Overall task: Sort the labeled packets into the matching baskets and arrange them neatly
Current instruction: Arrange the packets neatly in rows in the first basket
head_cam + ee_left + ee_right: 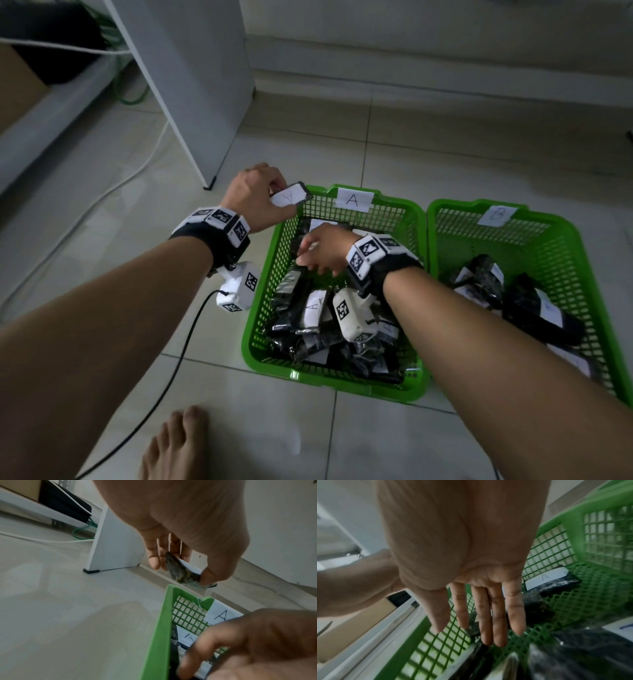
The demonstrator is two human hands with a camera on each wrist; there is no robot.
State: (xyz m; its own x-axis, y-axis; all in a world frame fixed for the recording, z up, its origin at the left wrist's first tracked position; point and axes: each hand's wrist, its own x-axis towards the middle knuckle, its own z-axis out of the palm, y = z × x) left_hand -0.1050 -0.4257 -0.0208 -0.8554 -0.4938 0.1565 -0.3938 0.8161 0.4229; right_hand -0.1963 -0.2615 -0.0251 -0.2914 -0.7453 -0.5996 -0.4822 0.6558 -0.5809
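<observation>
Two green mesh baskets stand side by side on the tiled floor: basket A [416,222] on the left and basket B [579,233] on the right, each with a paper letter tag on its far wall. My left hand [260,202] pinches a black packet with a white A label [291,197] above basket A's far left corner; the packet [181,573] hangs from thumb and fingers. My right hand [322,251] hovers inside basket A with fingers [486,622] straight, holding nothing, over several black A packets [315,308].
Basket B holds a few black packets [527,298] near its front. A white cabinet leg [209,186] stands just behind my left hand. A black cable [178,356] runs over the floor at the left, and my bare foot [178,445] is at the bottom.
</observation>
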